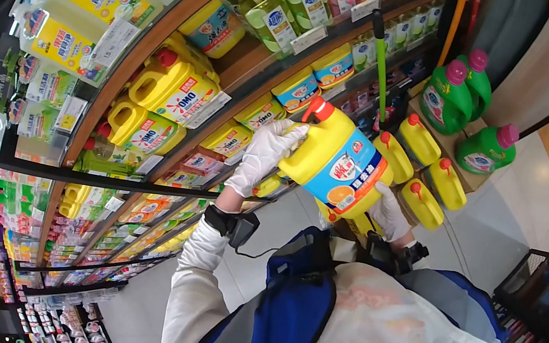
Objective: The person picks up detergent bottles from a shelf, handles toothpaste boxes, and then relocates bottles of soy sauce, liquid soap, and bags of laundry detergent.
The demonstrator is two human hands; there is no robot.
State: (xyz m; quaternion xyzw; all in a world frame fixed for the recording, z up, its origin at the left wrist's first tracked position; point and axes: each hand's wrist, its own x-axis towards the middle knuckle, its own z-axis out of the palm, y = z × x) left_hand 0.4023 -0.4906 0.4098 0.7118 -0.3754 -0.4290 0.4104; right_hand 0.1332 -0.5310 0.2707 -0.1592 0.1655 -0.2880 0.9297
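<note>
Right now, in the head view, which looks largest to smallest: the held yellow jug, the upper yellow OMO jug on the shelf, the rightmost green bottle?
1. held yellow jug, though it is nearest the camera
2. upper OMO jug
3. rightmost green bottle

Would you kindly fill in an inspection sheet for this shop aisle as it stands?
Surface: shelves stocked with detergent bottles.
Job's things: yellow jug, red cap, blue label, held tilted.
Clutter: yellow bottles and green bottles on a low display.
Hands: left hand, gloved, grips the jug near its neck; right hand, gloved, supports its base.
Cables: thin cable from the wrist device.
Surroundings: wire basket at right.
</note>
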